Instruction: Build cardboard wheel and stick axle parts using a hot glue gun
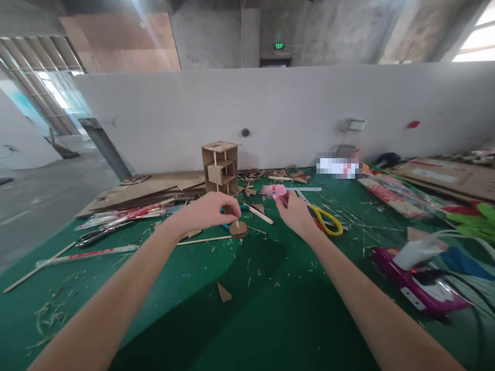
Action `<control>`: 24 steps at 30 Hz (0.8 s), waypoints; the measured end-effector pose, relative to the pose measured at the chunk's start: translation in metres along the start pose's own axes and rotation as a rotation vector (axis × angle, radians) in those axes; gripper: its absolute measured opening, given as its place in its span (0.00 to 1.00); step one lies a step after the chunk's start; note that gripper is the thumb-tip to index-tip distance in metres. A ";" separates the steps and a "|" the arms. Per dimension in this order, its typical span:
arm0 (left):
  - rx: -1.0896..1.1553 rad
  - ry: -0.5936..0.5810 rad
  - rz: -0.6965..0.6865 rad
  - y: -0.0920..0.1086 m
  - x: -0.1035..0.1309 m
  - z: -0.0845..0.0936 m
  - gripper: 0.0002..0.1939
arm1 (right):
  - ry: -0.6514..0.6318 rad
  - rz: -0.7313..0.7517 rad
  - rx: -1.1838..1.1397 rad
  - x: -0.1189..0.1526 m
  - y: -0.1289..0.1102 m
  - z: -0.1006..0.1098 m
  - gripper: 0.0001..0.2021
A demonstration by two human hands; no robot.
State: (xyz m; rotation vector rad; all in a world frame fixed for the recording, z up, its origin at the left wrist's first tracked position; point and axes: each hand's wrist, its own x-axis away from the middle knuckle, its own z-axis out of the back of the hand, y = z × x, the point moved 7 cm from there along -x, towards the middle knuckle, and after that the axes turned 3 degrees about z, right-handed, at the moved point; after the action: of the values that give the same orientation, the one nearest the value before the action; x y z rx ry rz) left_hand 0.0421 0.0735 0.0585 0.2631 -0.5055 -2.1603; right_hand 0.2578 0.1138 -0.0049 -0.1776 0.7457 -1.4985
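My left hand (214, 211) is closed, pinching a short wooden stick (237, 223). The stick stands upright on a small round cardboard disc (238, 230) at the table's middle. My right hand (296, 212) is closed around a pink glue gun (274, 191), with a clear glue stick (305, 189) projecting from its back. Its nozzle points left, apart from the disc. Behind my left hand rises a small cardboard shelf tower (219, 167) with wooden posts. A white marker pen (260, 214) lies between my hands, and yellow-handled scissors (328, 220) lie right of my right hand.
A purple power strip (419, 288) with plugs and cables sits at the right. Cardboard sheets (154, 188) and wrapped sticks (131, 212) lie at the left. Cardboard scraps (270, 176) are scattered by the white wall (278, 103). One triangular scrap (223, 292) lies in front.
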 end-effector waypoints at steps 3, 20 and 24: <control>0.004 0.013 0.007 -0.005 -0.002 -0.007 0.09 | -0.033 -0.084 -0.385 0.004 -0.002 0.002 0.11; -0.020 0.115 0.097 -0.016 0.006 -0.011 0.14 | -0.071 -0.179 -0.733 0.053 -0.004 0.010 0.18; -0.029 0.120 0.106 -0.016 0.005 -0.010 0.13 | -0.149 -0.144 -0.933 0.055 -0.013 0.011 0.21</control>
State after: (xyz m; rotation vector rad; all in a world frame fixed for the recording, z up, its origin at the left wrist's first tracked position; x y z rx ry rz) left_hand 0.0314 0.0757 0.0425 0.3408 -0.4101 -2.0339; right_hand 0.2476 0.0571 -0.0079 -1.0475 1.2831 -1.1481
